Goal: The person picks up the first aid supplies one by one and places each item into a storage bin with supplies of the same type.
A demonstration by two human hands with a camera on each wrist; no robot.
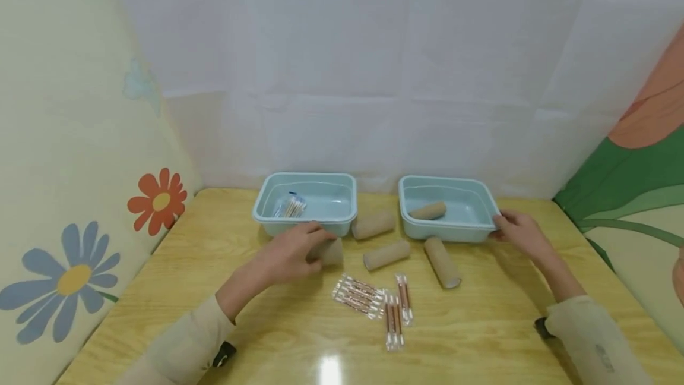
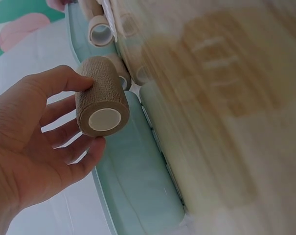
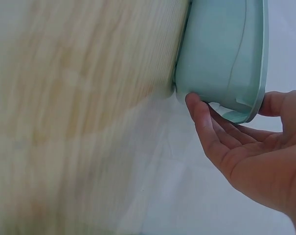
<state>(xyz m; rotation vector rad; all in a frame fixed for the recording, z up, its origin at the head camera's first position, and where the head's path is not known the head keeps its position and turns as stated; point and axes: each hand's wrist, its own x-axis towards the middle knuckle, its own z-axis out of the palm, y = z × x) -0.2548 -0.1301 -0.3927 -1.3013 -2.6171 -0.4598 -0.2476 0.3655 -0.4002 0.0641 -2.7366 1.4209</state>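
Tan roll (image 2: 101, 87), pinched by the left hand (image 1: 288, 253), could drop if pressure slackens; right hand (image 1: 526, 235) grips the right-side blue tub (image 1: 447, 232), which could tip if tugged.

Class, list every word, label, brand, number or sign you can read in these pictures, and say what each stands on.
No text can be read in any view.
Right sleeve: a dark mark, too blurred to read.
Clear packet in the left tray: a blue mark, too small to tell whether it is print.
Roll in the left hand: no lettering visible.
Right tray: no lettering visible.
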